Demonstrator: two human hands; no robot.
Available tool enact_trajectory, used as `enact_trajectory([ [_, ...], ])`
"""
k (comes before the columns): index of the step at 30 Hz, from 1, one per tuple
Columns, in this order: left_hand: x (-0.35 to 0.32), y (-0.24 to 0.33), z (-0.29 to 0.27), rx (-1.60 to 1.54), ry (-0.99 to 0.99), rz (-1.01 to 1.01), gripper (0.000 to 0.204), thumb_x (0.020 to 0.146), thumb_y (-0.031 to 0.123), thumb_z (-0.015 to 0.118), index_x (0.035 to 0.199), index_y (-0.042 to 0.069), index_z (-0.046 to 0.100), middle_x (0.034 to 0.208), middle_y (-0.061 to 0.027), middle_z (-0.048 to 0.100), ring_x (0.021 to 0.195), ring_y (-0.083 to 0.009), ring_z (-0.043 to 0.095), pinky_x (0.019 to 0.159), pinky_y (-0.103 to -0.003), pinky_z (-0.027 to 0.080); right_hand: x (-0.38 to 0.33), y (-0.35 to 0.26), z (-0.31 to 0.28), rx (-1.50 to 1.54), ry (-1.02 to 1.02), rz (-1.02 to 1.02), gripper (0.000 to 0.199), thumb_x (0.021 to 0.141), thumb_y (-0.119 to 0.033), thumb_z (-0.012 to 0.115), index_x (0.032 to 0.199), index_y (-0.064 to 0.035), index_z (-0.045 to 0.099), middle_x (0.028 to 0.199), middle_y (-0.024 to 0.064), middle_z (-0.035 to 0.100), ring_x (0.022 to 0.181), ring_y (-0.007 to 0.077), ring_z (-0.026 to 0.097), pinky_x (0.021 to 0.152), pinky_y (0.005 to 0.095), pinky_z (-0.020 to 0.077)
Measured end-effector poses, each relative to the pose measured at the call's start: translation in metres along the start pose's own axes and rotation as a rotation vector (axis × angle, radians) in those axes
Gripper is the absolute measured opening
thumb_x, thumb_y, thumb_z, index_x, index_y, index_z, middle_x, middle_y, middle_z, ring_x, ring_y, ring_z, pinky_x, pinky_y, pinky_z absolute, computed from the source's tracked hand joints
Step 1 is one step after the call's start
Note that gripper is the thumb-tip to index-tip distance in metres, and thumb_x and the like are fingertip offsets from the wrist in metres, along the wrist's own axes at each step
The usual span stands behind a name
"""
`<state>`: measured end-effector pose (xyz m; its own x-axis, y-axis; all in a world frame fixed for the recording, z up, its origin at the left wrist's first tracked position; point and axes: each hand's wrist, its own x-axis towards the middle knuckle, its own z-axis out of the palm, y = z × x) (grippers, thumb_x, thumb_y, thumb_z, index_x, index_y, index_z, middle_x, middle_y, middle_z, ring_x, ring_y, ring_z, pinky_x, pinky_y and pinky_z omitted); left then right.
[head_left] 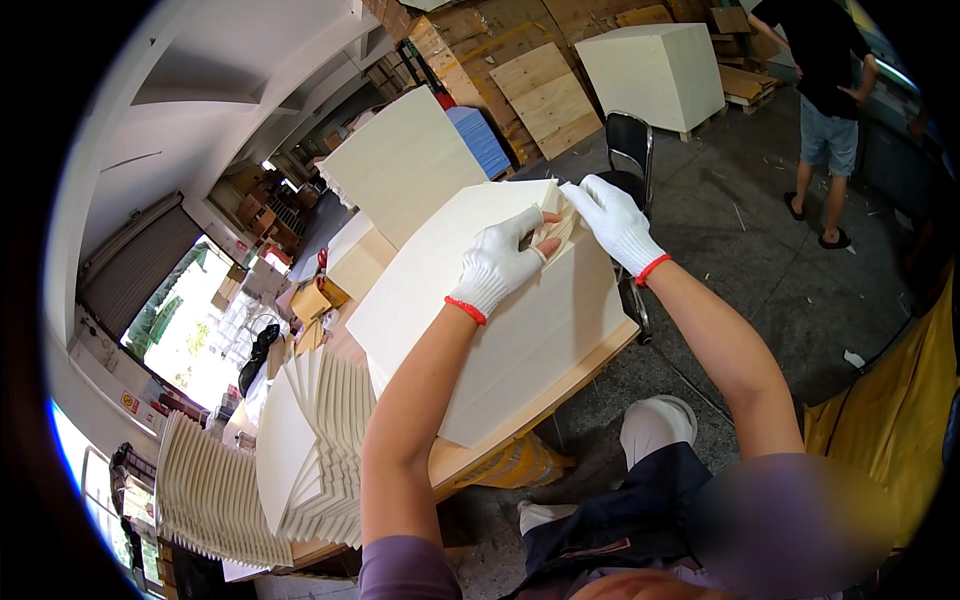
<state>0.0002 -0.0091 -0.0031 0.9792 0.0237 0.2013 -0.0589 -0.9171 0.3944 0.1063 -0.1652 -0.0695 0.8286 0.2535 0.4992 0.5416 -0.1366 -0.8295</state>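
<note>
A thick stack of large cream-white paper sheets (pixel 450 275) lies in front of me on a wooden table (pixel 530 410). My left hand (pixel 500 262), in a white knit glove with a red cuff and some bare fingertips, is closed at the stack's right edge. Sheet edges bend and part between its thumb and finger. At the far right corner my right hand (pixel 615 225), gloved alike, is closed on the same sheets, its fingertips partly hidden behind the corner.
Fanned stacks of sheets (pixel 325 440) stand at the left. Beyond are another tall sheet pile (pixel 405 165), a black chair (pixel 628 145) and a white block of sheets on a pallet (pixel 655 75). A person (pixel 825 100) stands at the far right. A yellow cover (pixel 890 390) hangs at the right.
</note>
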Motion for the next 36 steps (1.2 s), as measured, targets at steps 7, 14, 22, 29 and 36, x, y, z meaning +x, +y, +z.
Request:
enact_trajectory([
  [7,-0.003,-0.002,0.005,0.084,0.051,0.111,0.037,0.091,0.018,0.063,0.128,0.021,0.065,0.101,-0.0125,0.072,0.092,-0.0231,0.069,0.085,-0.036,0.052,0.0,0.001,0.001,0.003,0.013,-0.034,0.05,0.1,-0.05,0.05,0.087,-0.0013,0.055,0.076,0.0188,0.057,0.072,0.0359,0.057,0.068,0.042,0.0439],
  [14,0.002,-0.02,0.013,-0.184,0.174,0.215,0.051,0.089,0.016,0.059,0.139,0.024,0.054,0.112,-0.0165,0.071,0.1,-0.0371,0.068,0.087,-0.041,0.052,0.003,0.004,-0.001,0.089,-0.02,0.034,0.047,0.098,-0.049,0.053,0.087,-0.0031,0.057,0.075,0.0133,0.06,0.071,0.0292,0.06,0.069,0.0393,0.0456],
  [22,0.016,0.001,0.008,0.088,0.111,0.043,0.042,0.092,0.015,0.058,0.134,0.016,0.055,0.118,-0.019,0.068,0.102,-0.027,0.068,0.089,-0.037,0.051,-0.001,0.01,0.0,0.072,-0.007,-0.033,0.042,0.097,-0.043,0.056,0.085,-0.0036,0.058,0.073,0.0091,0.061,0.067,0.0201,0.057,0.067,0.036,0.0452],
  [29,0.006,0.019,0.004,-0.101,-0.011,-0.143,0.044,0.091,0.028,0.067,0.133,0.019,0.059,0.116,-0.0163,0.07,0.108,-0.032,0.067,0.09,-0.042,0.05,0.001,0.011,0.0,0.141,-0.023,0.028,0.043,0.097,-0.044,0.056,0.085,-0.0036,0.061,0.074,0.0077,0.062,0.069,0.016,0.057,0.068,0.0325,0.045],
  [36,0.005,-0.007,0.015,-0.056,0.095,0.007,0.04,0.095,0.024,0.062,0.134,0.018,0.058,0.109,-0.0164,0.071,0.089,-0.0227,0.068,0.083,-0.036,0.052,-0.003,0.005,-0.021,-0.127,-0.078,0.016,0.051,0.097,-0.055,0.051,0.09,-0.0052,0.064,0.08,0.0101,0.066,0.072,0.0226,0.063,0.069,0.0343,0.0473],
])
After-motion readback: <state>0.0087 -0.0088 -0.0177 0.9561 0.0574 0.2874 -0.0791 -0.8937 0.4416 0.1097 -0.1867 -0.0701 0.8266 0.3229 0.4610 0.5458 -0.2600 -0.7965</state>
